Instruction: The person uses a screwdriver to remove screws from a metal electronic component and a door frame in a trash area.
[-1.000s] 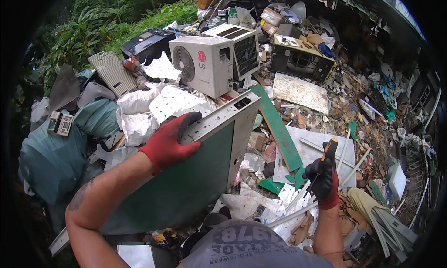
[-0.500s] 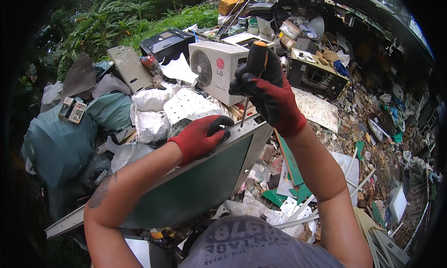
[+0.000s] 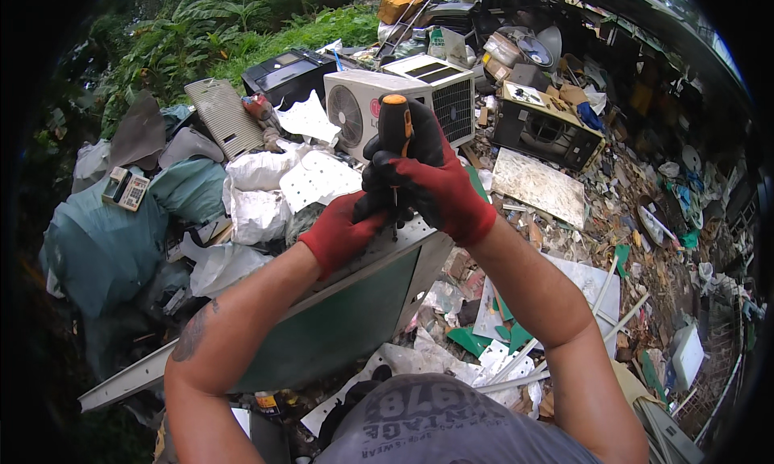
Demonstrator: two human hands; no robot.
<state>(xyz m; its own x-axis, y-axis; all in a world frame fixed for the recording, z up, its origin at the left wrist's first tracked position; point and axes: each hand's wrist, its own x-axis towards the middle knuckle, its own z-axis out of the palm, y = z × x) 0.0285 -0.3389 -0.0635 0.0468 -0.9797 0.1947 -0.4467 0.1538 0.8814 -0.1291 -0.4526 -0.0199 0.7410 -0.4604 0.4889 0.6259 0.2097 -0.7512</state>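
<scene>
Apparently mid-step: a screwdriver (image 3: 393, 129) is held upright, shaft down, over the pale metal rim (image 3: 424, 233) of a green-faced panel (image 3: 339, 335). The panel is tilted just in front of the worker's body. Right grip: the right hand (image 3: 435, 174) is wrapped tight round the tool's handle. Left grip: the left hand (image 3: 345, 234) is curled at the panel's top rim, beside the shaft; whether shaft or rim is pinched cannot be told, fingers being partly covered.

Done, as judged: tool placed at the rim. Not done: rim is still joined to the green face where visible, so the work is judged unfinished; tip contact and any screw are hidden. Beyond the panel, a white fan unit (image 3: 347, 117) and a perforated white sheet (image 3: 321, 179) are seen; right of it, green scraps (image 3: 468, 340) are scattered.
</scene>
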